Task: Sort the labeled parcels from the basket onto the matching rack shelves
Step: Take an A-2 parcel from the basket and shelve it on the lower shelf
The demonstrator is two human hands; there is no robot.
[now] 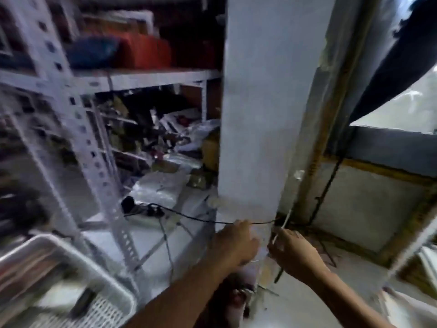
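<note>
Two bare hands reach forward, the left hand (pixel 236 242) and the right hand (pixel 293 253). One white plastic lattice basket (pixel 111 304) sits low on the left. One white slotted-metal rack (pixel 78 110) stands behind it, with two shelf levels in sight. One red boxy parcel (pixel 144 50) and one dark blue bundle (pixel 92 52) lie on the upper level. The lower-shelf clutter is too blurred to count. One thin black cable (pixel 189 217) crosses the floor.

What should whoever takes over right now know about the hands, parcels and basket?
Left hand and right hand are both out at the foot of the grey pillar, fingers curled; blur hides what they hold.
White basket sits lower left, contents unclear.
Metal rack at left already carries packages.
Left: confirm what is in hand, match its label to a shelf, then work through the basket.
</note>
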